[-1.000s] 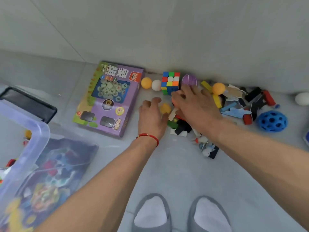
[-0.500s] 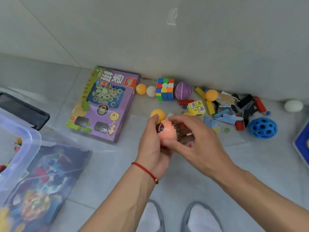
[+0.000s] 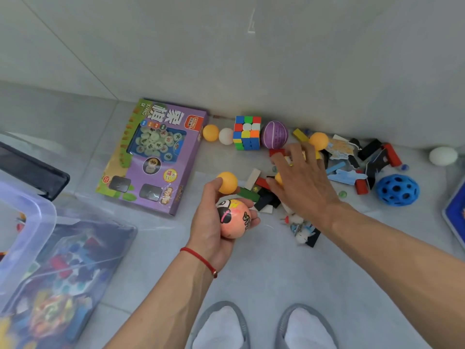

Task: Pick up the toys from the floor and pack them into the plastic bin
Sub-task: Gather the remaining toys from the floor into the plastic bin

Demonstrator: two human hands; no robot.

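Note:
My left hand (image 3: 210, 222) holds a peach-coloured ball with a painted face (image 3: 232, 219) in its palm, above the floor. An orange ping-pong ball (image 3: 227, 182) sits at its fingertips; whether it is gripped I cannot tell. My right hand (image 3: 302, 180) reaches with fingers spread over a pile of small blocks (image 3: 264, 195) near the wall, and an orange ball shows under its thumb. A clear plastic bin (image 3: 27, 222) with toys inside stands at the left edge. A Rubik's cube (image 3: 247, 132), a purple ball (image 3: 274, 134) and a purple game box (image 3: 156, 154) lie by the wall.
Along the wall lie an orange ball (image 3: 210, 133), a white ball (image 3: 226, 136), another orange ball (image 3: 319, 141), a blue holed ball (image 3: 397, 189) and a white egg-shaped toy (image 3: 442, 155). A dark lid (image 3: 32, 170) lies behind the bin. Slippered feet (image 3: 264, 326) at bottom.
Both hands held the painted ball together half a second ago. Now the right hand has let go and moved back out over the block pile; the left hand keeps the ball.

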